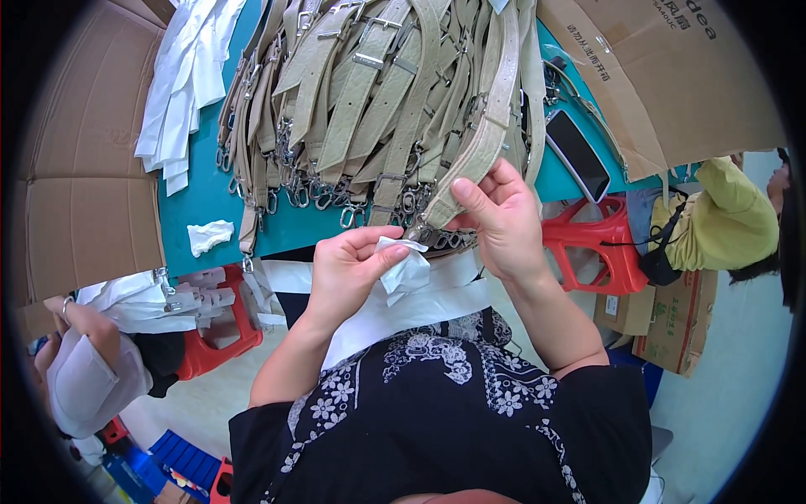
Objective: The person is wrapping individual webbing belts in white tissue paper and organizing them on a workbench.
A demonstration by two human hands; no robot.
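Beige leather-look strap (489,139) in your right hand (510,227) was pinched between thumb and fingers just above its silver metal clip (416,233), over the near edge of the teal tabletop (206,164). Your left hand (346,273) pinched a crumpled white tissue-like piece (407,275) beside the clip; whether they touched could not be told. The strap seemed light and bendable, its metal probably slicker, so the flat band looked the surer hold. Bare room lay left of the heaped beige straps (361,109), while a black-screened phone (579,155) and brown cardboard (672,92) crowded the right
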